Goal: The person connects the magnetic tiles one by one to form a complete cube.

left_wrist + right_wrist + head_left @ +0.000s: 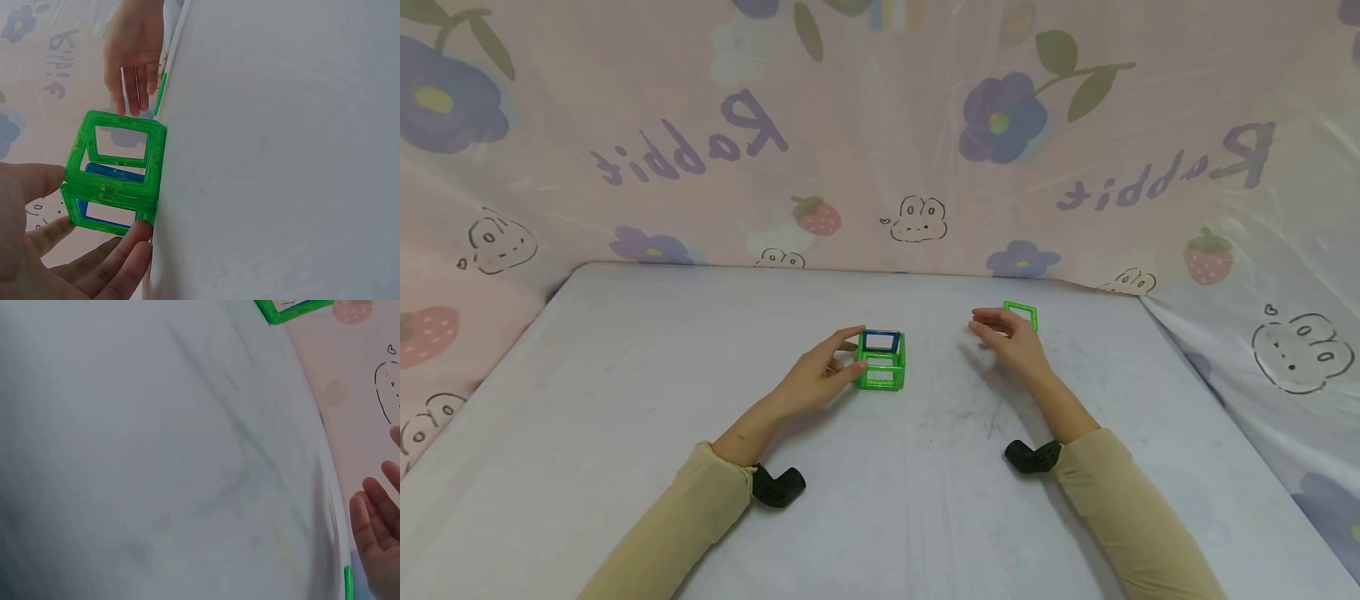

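A small cube of magnetic tiles [882,368] stands on the white table, its open frames mostly green with one blue tile [897,342]. My left hand [812,377] grips its left side, thumb at the near edge and index finger at the far edge. In the left wrist view, further fingertips [142,230] touch the cube's lower green frame [109,187]. To the right, my right hand [1011,337] hovers over the table with relaxed fingers and nothing in them. Just beyond it lies a single green square tile [1035,320], partly hidden by that hand.
The white table [700,333] ends at a printed cloth [865,142] hung behind and at both sides. Black curved pieces [786,487] stick out at both wrists, beside the beige sleeves [670,517]. Faint smudges mark the table's middle.
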A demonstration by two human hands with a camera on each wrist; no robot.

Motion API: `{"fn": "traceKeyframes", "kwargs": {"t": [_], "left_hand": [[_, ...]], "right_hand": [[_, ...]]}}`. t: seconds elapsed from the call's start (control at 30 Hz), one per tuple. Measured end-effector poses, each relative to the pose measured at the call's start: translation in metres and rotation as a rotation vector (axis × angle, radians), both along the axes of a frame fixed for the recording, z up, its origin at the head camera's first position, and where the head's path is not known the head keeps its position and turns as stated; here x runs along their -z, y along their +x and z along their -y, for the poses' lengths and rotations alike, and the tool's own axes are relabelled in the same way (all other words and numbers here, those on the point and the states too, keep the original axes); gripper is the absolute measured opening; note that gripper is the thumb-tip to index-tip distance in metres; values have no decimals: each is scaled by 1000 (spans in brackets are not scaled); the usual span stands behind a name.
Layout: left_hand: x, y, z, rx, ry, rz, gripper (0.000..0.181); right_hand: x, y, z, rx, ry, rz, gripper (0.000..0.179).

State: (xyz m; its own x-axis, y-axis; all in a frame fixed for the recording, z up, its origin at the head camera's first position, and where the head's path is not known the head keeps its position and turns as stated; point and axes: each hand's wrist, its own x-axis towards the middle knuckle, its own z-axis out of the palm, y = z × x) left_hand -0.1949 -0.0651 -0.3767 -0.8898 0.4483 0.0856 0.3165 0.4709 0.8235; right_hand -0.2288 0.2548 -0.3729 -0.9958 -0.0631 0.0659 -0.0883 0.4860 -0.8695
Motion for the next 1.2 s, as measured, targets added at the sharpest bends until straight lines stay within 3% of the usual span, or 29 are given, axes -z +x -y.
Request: {"fn": "traceKeyframes", "kwargs": {"t": [0.17, 0.43, 0.77, 1.2], "left_hand": [[1, -1, 0, -1, -4, 5, 57], [3, -2, 2, 5, 6, 12, 57], [3, -3, 2, 12, 24, 41, 57], [2, -2, 1, 7, 25, 65, 57]], "right_hand": [[-3, -2, -4, 39, 6, -27, 45], [8, -11, -18, 100, 6, -61, 46], [8, -12, -26, 263, 24, 46, 51], [7, -19, -29, 448, 68, 72, 53]]}}
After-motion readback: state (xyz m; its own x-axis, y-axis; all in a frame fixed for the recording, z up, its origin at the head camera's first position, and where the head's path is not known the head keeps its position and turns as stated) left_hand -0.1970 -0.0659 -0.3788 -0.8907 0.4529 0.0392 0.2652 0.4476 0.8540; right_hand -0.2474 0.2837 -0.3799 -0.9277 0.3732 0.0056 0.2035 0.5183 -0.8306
